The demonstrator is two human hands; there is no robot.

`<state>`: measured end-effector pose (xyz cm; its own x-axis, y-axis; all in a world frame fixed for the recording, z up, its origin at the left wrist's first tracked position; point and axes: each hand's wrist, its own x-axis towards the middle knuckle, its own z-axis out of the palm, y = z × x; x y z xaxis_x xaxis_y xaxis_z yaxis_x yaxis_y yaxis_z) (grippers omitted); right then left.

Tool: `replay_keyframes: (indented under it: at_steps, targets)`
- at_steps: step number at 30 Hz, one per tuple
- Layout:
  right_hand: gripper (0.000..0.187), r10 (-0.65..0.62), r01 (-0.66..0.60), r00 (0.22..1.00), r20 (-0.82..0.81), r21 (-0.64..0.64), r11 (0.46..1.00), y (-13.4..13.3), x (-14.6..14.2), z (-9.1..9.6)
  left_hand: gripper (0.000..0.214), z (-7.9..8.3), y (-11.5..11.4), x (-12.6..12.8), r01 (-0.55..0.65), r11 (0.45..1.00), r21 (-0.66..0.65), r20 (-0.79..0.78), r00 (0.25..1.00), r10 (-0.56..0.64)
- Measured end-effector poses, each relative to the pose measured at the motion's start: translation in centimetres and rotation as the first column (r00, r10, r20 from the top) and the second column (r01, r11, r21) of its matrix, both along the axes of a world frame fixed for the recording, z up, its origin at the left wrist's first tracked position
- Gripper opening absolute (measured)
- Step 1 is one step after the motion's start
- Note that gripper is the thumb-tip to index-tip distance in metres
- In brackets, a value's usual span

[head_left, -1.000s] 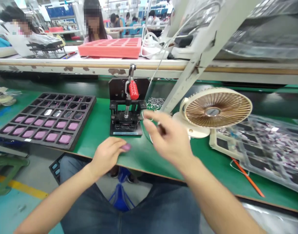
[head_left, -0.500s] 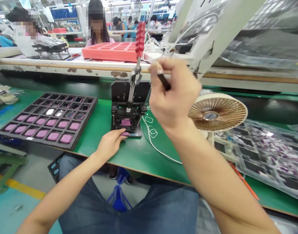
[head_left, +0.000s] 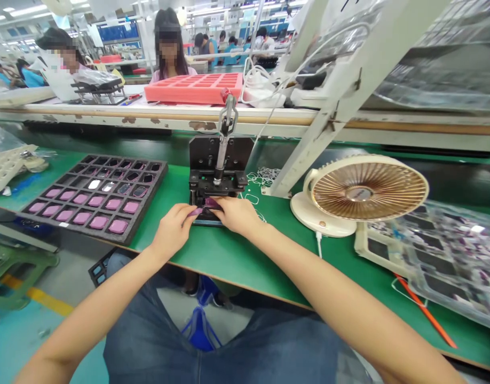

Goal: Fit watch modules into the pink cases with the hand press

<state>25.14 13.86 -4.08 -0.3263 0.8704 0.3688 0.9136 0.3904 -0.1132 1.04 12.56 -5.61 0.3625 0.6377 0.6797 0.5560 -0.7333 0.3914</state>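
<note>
A small black hand press [head_left: 218,173] stands on the green bench [head_left: 229,250] with its lever raised. My left hand [head_left: 173,229] rests just left of the press base, its fingers pinched on a small purple piece [head_left: 196,212]. My right hand [head_left: 237,213] reaches into the press bed, fingers closed around another purple piece [head_left: 211,202] that sits in the fixture.
A black tray [head_left: 93,194] with several purple pieces lies to the left. A small beige fan [head_left: 361,192] stands to the right, beside clear trays of parts [head_left: 437,245]. A red tray [head_left: 195,87] and seated people are on the far bench. White loops [head_left: 265,175] lie behind the press.
My right hand has let go of the raised lever and come down to the press bed. My left hand has stayed by the base with its purple piece.
</note>
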Motion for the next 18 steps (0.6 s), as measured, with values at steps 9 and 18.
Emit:
replay_keyframes:
  at_steps: [9, 18]
  targets:
    - [0.031, -0.063, 0.073, 0.994, -0.093, 0.097, 0.993, -8.0, 3.6, 0.3, 0.031, 0.0, 2.3, 5.4, 0.076, 0.991, 0.108, -0.275, 0.961, -0.044]
    - [0.028, 0.171, -0.113, 0.931, -0.323, 0.192, 0.975, -11.8, -0.8, 2.2, 0.032, -0.5, 2.4, 6.1, 0.064, 0.966, 0.252, -0.517, 0.852, 0.079]
